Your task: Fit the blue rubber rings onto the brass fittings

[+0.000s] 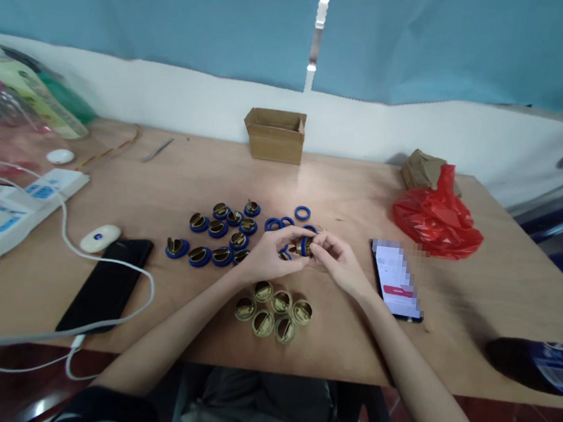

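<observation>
You hold a small, round brass-coloured piece with a blue band (304, 245) just above the middle of the desk (354, 192): the fingers of your left hand (277, 254) are clamped on it from the left and those of your right hand (336, 260) pinch its other side, probably so that it can neither turn nor slip. Loose glossy blue rings (302, 218) lie just beyond your hands toward the back edge, seemingly for easy reach. Toward the left edge sits a cluster of brass-coloured pieces with blue rings on them (217, 229), while six bare brass-coloured round pieces (263, 323) stand near the front edge, apart from that cluster, which likely stops the two kinds from mixing. The open brown cardboard box (276, 140) is by the back edge, perhaps to leave you elbow room. As for writing, the black phone with a lit screen (397, 280), toward the right edge, shows a red bar, its text partly masked and too small to read. The dark bottle with a blue label (561, 368) at the front right corner and the white power strip with blue stickers (14, 216) by the left edge carry print you cannot make out here.
</observation>
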Motion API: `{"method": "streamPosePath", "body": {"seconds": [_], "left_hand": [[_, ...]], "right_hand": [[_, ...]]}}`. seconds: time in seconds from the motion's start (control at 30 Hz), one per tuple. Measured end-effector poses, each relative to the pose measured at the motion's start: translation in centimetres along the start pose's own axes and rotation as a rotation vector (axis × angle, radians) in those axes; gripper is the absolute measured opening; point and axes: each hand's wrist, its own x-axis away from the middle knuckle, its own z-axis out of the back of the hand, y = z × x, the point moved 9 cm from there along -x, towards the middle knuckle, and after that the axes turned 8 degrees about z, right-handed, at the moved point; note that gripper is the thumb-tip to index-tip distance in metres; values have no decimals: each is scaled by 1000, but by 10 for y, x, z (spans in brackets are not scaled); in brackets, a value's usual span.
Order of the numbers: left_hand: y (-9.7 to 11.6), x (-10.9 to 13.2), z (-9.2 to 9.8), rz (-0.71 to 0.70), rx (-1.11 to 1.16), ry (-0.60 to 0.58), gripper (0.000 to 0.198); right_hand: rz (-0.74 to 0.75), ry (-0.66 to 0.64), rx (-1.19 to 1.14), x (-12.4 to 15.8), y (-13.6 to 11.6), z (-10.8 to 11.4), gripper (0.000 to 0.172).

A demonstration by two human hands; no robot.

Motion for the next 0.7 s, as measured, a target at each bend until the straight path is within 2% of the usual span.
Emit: {"method": "streamPosePath", "body": {"seconds": [0.1,0.23,0.33,0.47,0.7], "left_hand": [[6,0,-2,-50,-82,-22,45],[16,2,-5,-170,-341,-16,55],[22,4,-6,-272,-455,5,56],[21,7,-3,-306,-494,53,60],[27,16,-4,-431,-513,108,46]], "right_hand": [[162,38,252,4,-14,2,23],[423,17,628,12,-34,-9,17],[561,13,741,17,-42,-18,18],[701,-11,872,23,-51,-30,19],[912,0,1094,35,-65,-44,20]]}}
